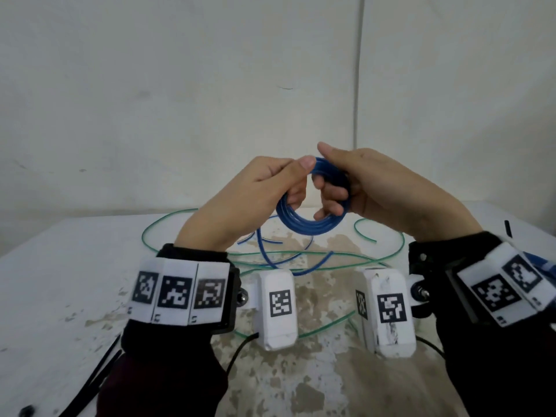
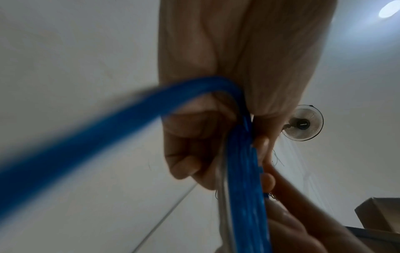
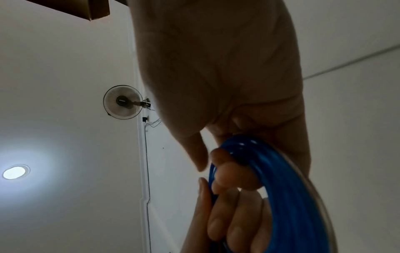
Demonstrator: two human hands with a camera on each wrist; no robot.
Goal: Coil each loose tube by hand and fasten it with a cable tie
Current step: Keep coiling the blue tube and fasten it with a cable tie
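- Motion blur smears the loose stretch of blue tube in the left wrist view, and where that stretch ends is cut off at the picture's edge.
- Fingers of both hands hide part of the coil, so the number of turns cannot be counted.
- Black strips at the bench's near left edge are too thin to tell what they are.
- Bench top is white with worn brown patches; a plain pale wall stands behind it.
- Green tube lies loose in wide loops across the bench, with the tail of the blue tube crossing it.
- High on the wall hangs a round fan, and a ceiling lamp glows nearby.
- Left hand is raised above the bench, thumb and fingers pinching the coil's upper left side.
- Right hand faces it, fingers curled through the ring and gripping its right side.
- Blue coil hangs upright between the two hands, clear of the bench.
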